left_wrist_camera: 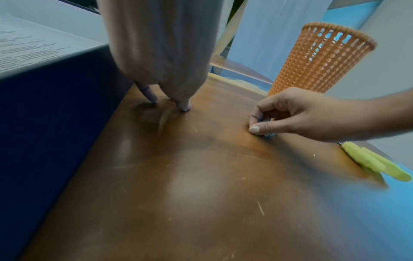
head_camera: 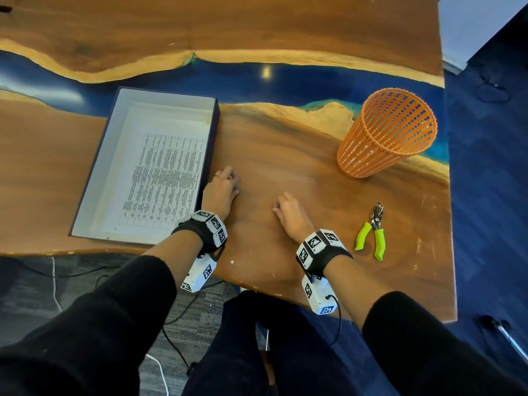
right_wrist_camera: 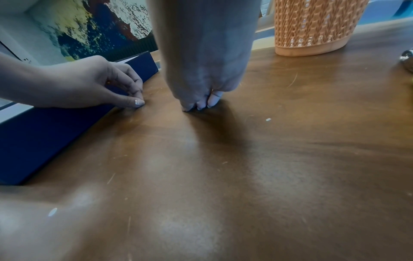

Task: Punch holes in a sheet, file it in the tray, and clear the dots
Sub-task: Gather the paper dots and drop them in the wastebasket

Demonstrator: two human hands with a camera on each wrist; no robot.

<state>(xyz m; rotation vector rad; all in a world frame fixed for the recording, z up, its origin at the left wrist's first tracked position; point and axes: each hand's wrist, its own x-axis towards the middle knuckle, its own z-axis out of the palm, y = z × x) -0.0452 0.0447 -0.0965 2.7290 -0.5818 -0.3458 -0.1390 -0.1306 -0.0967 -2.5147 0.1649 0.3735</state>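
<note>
The printed sheet point(head_camera: 163, 178) lies flat inside the white tray point(head_camera: 97, 172) with dark blue walls point(right_wrist_camera: 44, 134) at the table's left. My left hand point(head_camera: 221, 190) is beside the tray's right wall, fingers curled, thumb and fingertips point(right_wrist_camera: 138, 103) pressed together on the wood; no dot shows between them. My right hand point(head_camera: 288, 212) is at mid-table and pinches small white paper dots point(left_wrist_camera: 260, 120) against the surface. Loose dots lie near the front edge point(head_camera: 232, 262) and by my right hand point(right_wrist_camera: 268, 119). The green-handled hole punch point(head_camera: 371, 232) lies to the right, untouched.
An orange mesh basket point(head_camera: 387, 132) stands upright at the back right, also in the left wrist view point(left_wrist_camera: 321, 63). The wood table point(head_camera: 285, 144) ends just right of the punch and basket. Cables run on the floor below the front edge.
</note>
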